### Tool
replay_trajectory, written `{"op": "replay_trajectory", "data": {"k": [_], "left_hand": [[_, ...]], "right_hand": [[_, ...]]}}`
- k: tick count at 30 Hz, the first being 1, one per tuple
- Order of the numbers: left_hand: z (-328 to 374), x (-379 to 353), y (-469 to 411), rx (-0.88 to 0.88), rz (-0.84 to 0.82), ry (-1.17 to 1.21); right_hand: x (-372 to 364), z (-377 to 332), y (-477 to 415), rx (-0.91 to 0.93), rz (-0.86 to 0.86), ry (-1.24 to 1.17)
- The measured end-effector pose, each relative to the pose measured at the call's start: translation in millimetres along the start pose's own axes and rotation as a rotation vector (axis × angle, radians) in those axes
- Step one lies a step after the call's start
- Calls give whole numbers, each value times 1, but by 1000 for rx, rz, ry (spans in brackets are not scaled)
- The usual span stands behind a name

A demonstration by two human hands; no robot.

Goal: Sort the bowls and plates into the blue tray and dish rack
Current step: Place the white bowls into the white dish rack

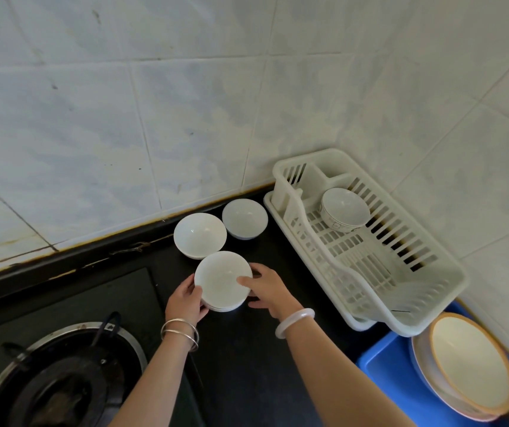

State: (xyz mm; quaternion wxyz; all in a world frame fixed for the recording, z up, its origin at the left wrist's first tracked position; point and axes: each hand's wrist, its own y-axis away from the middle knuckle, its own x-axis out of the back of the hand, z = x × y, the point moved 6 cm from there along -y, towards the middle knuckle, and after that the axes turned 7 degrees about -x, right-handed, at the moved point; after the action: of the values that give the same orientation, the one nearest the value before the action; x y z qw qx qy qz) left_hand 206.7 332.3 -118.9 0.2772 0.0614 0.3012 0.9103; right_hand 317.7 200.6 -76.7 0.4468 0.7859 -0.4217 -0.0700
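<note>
A white bowl (221, 277) sits on a small stack of white plates (225, 306) on the black counter. My left hand (185, 303) grips the stack's left edge. My right hand (267, 289) holds the bowl's right rim, thumb over the edge. Two more white bowls stand behind, one (199, 234) in the middle and one (244, 217) near the wall. The white dish rack (401, 288) at the right holds one patterned bowl (344, 209). The blue tray (385, 371) at the lower right holds orange-rimmed plates (471, 365) leaning on edge.
A gas stove burner (59, 377) with a black grate fills the lower left. White tiled walls (185, 103) meet in the corner behind the dish rack. The black countertop (247, 365) runs between stove and tray.
</note>
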Motion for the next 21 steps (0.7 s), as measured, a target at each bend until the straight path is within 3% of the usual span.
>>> {"op": "replay_trajectory", "data": {"k": [3, 8, 16, 21], "left_hand": [[2, -2, 4, 13, -4, 14], [17, -14, 20, -19, -42, -17], [89, -109, 67, -258, -337, -147], [105, -203, 93, -266, -535, -204]], "right_hand": [[-5, 0, 1, -18, -37, -92], [17, 0, 11, -30, 94, -160], [129, -37, 73, 169, 268, -190], [221, -28, 79, 88, 399, -299]]}}
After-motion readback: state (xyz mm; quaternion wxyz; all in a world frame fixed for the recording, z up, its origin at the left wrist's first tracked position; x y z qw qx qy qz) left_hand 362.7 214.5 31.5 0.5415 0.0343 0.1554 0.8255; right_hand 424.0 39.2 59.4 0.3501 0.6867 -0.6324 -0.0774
